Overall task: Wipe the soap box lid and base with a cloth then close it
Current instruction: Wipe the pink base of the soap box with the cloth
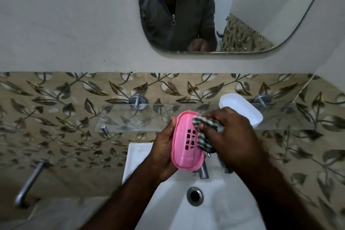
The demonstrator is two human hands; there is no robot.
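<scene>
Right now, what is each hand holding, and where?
The left hand grips the pink soap box base along its left long side. The right hand pinches the checked cloth, bunched against the base's right side.

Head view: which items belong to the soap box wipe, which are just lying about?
In the job: pink base, gripped by left hand; checked cloth, held in right hand; white lid on the glass shelf.
Just there: sink, tap, mirror, wall pipe.
</scene>
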